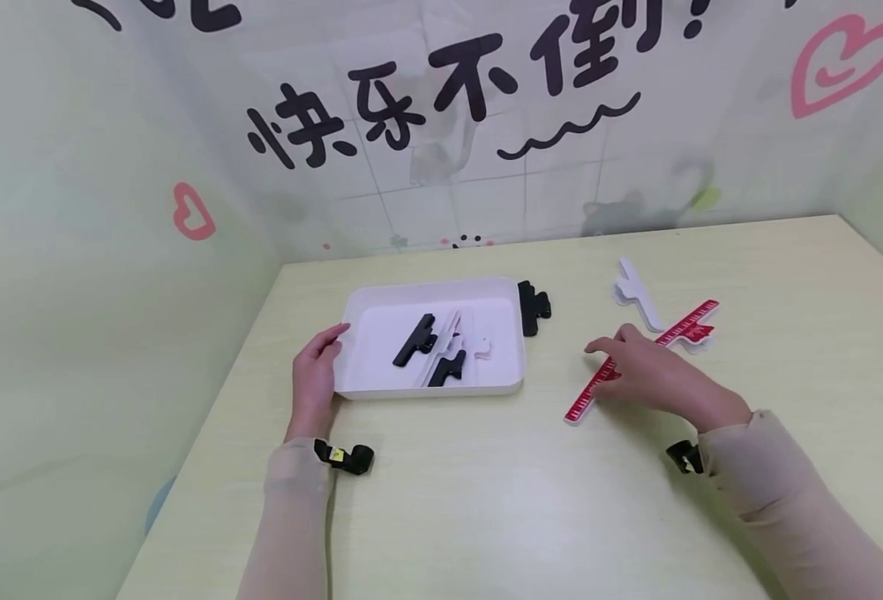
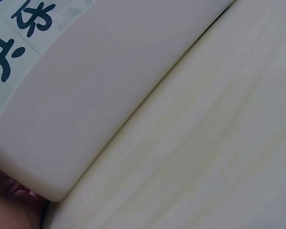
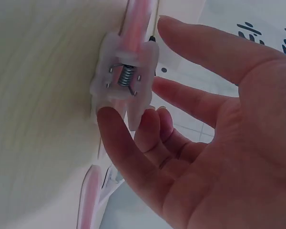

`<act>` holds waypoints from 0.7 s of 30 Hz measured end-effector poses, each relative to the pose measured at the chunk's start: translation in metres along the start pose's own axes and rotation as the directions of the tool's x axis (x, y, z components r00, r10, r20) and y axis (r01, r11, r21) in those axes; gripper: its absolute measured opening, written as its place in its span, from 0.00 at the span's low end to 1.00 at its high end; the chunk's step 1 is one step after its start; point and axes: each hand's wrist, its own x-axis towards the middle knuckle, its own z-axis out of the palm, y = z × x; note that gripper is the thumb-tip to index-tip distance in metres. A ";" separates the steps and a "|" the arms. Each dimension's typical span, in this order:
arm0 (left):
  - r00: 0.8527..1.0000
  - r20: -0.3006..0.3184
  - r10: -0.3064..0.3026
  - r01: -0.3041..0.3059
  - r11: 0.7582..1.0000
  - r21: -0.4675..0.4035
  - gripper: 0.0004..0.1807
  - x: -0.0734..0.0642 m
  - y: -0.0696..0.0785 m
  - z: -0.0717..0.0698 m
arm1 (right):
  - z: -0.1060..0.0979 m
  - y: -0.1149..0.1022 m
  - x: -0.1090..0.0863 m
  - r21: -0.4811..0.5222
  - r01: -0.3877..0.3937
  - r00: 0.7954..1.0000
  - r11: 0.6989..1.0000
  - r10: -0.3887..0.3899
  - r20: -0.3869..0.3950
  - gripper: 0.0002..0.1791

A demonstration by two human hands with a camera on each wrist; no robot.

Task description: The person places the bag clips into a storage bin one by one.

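Observation:
My left hand (image 1: 313, 371) grips the left side of a shallow white tray (image 1: 358, 337), its fingers at the rim. Seen from the left wrist, the tray's outer wall (image 2: 100, 71) fills much of the picture. Inside lie black clips (image 1: 414, 340) and white clips (image 1: 441, 346). Over on the right, my right hand (image 1: 647, 375) is at a long red clip (image 1: 584, 400) with white marks. In the right wrist view, fingertips (image 3: 107, 117) meet the clip's handles from both sides, below its metal spring (image 3: 126, 75). The topmost finger reaches out free of it.
A black clip (image 1: 534, 308) is at the tray's right side. Beyond my right hand lies a white clip (image 1: 636, 296), near a red handle with a white edge (image 1: 696, 335). A printed cloth (image 1: 471, 192) hangs behind the table (image 1: 441, 500).

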 end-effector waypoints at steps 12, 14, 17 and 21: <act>1.000 0.005 -0.012 0.012 0.999 0.037 0.16 0.000 0.000 0.002 | -0.009 0.020 -0.002 -0.059 0.019 0.995 0.998 -0.013 0.101 0.37; 1.000 0.005 -0.021 0.020 0.999 0.041 0.16 -0.001 0.000 0.000 | -0.009 0.021 -0.001 -0.006 0.045 0.991 0.999 -0.044 0.128 0.37; 1.000 0.002 -0.028 0.028 0.999 0.040 0.16 -0.001 0.001 -0.001 | -0.008 0.022 0.002 0.029 0.056 0.987 0.998 -0.059 0.147 0.38; 1.000 0.002 -0.030 0.030 0.999 0.039 0.16 -0.001 0.001 0.000 | -0.004 0.021 0.006 0.039 0.040 0.991 0.998 -0.045 0.130 0.37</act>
